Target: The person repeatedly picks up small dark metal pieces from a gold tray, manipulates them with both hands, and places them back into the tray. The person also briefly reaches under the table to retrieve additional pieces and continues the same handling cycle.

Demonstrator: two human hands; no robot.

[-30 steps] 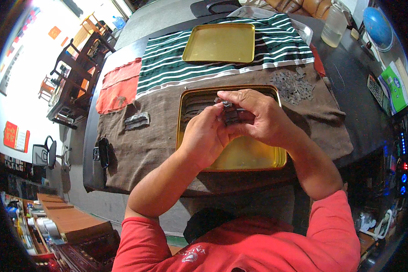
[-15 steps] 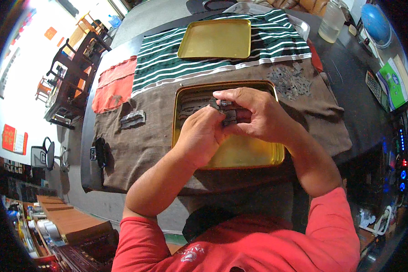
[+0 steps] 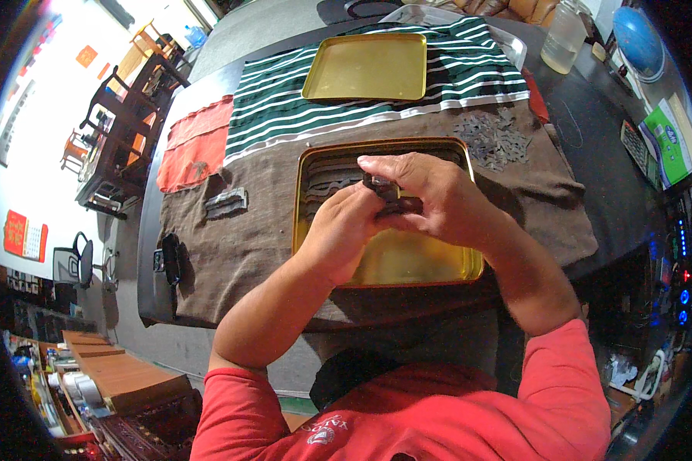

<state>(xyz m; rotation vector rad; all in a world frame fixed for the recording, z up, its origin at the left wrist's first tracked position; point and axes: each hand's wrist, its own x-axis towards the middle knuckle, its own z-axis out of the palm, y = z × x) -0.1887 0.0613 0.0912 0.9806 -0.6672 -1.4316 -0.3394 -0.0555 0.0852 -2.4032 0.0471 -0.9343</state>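
Close together above a gold metal tray (image 3: pixel 423 265), my two hands grip a small dark block of stacked metal-looking pieces (image 3: pixel 382 185). My left hand (image 3: pixel 342 223) is closed on its near-left side. From the right, my right hand (image 3: pixel 438 192) pinches it between thumb and fingers; the curled fingers partly hide it. Inside the tray, grey-brown strips (image 3: pixel 334 170) lie in rows along the far left part, half covered by my hands. A loose heap of small flat grey metal pieces (image 3: pixel 492 138) spreads on the brown cloth to the right.
On the brown cloth (image 3: pixel 246 261) at left rest a short stack of grey strips (image 3: pixel 227 202) and a black strapped object (image 3: pixel 171 257). Farther back, another gold tray (image 3: pixel 365 67) stands on a green-and-white striped cloth (image 3: pixel 269 107). A clear jug (image 3: pixel 561 42) and calculator (image 3: pixel 640 146) are at right.
The dark block has turned between my fingers, and my right fingers have closed further round it. My left hand has shifted slightly toward the right one. Everything else stays in place.
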